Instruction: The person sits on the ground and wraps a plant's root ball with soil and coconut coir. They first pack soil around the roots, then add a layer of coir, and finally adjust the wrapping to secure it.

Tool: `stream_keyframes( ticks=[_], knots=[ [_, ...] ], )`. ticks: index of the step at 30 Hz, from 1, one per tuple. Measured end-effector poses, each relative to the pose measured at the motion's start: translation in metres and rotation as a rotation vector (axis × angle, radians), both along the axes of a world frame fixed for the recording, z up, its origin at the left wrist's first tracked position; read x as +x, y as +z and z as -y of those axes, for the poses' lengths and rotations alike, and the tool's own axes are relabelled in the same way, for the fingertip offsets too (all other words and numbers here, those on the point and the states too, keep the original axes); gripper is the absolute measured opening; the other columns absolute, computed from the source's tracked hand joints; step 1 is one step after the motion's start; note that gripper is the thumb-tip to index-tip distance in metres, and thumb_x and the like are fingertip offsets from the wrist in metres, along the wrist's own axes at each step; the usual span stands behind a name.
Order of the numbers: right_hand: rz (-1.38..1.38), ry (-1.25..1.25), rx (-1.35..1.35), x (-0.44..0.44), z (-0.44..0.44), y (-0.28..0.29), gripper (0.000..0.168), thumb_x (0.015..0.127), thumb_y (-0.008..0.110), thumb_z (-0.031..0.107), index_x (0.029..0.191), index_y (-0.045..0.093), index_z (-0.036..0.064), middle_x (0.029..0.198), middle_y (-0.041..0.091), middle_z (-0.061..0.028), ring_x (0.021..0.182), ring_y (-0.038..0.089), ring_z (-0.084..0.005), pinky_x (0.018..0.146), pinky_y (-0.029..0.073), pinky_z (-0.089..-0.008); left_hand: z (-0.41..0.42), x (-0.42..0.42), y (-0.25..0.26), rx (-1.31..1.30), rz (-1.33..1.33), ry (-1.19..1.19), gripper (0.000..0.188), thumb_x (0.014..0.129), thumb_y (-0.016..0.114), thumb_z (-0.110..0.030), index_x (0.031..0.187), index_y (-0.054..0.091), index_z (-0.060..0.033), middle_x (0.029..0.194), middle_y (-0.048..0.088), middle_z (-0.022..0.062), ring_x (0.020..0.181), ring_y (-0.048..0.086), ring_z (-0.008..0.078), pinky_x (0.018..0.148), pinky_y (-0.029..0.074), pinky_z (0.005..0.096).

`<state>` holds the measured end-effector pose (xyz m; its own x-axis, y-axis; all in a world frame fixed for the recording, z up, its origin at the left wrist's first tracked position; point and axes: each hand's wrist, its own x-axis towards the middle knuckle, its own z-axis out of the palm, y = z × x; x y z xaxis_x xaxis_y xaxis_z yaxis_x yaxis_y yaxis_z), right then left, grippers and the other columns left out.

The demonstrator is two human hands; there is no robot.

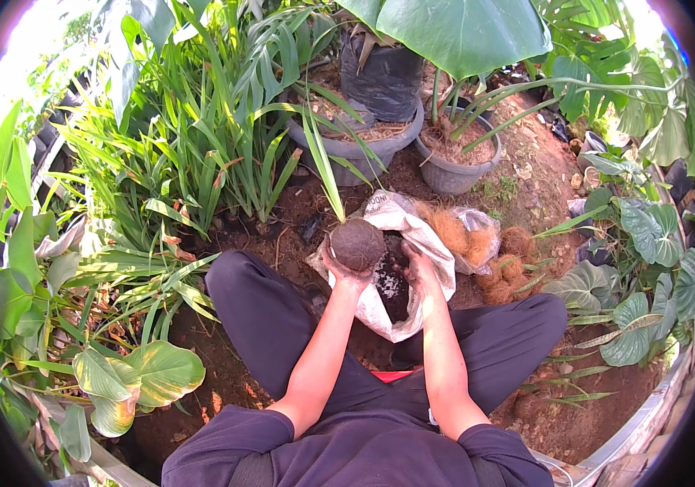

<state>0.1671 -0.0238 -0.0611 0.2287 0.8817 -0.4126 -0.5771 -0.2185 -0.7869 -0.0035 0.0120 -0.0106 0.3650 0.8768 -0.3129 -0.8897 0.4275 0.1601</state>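
My left hand (348,271) holds up a round dark ball of soil (357,245) from below. A shoot with long narrow green leaves (325,161) rises from the ball's far side. Right beside it, a white woven sack (435,243) lies open between my legs, with dark loose soil and some pale bits (391,277) inside. My right hand (417,265) is in the sack's mouth at its right side, fingers against the soil; whether it grips any soil cannot be told.
Orange-brown fibre (444,231) lies beyond the sack, near a clear plastic bag (481,240) and fibre clumps (505,274). Two grey plant pots (347,161) (460,173) stand farther off. Dense strap-leaved plants (201,140) fill the left; broad-leaved plants (645,225) grow at the right.
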Motion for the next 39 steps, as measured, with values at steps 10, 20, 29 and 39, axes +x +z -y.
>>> stream_keyframes(
  ticks=[10,20,29,39],
  knots=[
    [0.094,-0.082,-0.021,0.005,-0.008,-0.031,0.039,0.096,0.062,0.013,0.133,0.052,0.005,0.118,0.064,-0.0068,0.097,0.064,-0.0192,0.07,0.056,-0.0357,-0.001,-0.003,0.0,0.0,0.0,0.023,0.067,0.083,0.047,-0.066,0.127,0.059,-0.0166,0.129,0.059,0.0127,0.119,0.057,0.0395,0.097,0.048,0.0554],
    [0.145,-0.042,-0.007,-0.001,-0.005,-0.021,0.044,0.092,0.064,0.005,0.134,0.052,0.009,0.12,0.064,-0.0047,0.101,0.064,-0.0181,0.065,0.058,-0.0336,0.0,-0.004,-0.002,-0.013,-0.018,0.038,0.067,0.082,0.048,-0.068,0.126,0.06,-0.0178,0.129,0.059,0.0104,0.12,0.056,0.0374,0.1,0.047,0.0549],
    [-0.068,-0.057,0.111,0.003,-0.005,-0.019,0.04,0.097,0.054,0.004,0.136,0.048,0.005,0.129,0.058,-0.0082,0.105,0.063,-0.0226,0.074,0.061,-0.0391,-0.002,-0.005,-0.007,0.008,0.004,0.018,0.066,0.08,0.051,-0.068,0.125,0.06,-0.0195,0.127,0.06,0.0095,0.119,0.057,0.0376,0.099,0.046,0.0561],
    [-0.093,0.012,0.106,0.006,-0.003,-0.016,0.044,0.094,0.053,-0.003,0.137,0.046,0.002,0.124,0.058,-0.0122,0.102,0.064,-0.0257,0.077,0.061,-0.042,-0.003,-0.009,-0.007,0.023,0.02,0.019,0.067,0.08,0.052,-0.068,0.126,0.059,-0.0194,0.128,0.059,0.0094,0.119,0.057,0.0374,0.098,0.047,0.0569]
  ],
)
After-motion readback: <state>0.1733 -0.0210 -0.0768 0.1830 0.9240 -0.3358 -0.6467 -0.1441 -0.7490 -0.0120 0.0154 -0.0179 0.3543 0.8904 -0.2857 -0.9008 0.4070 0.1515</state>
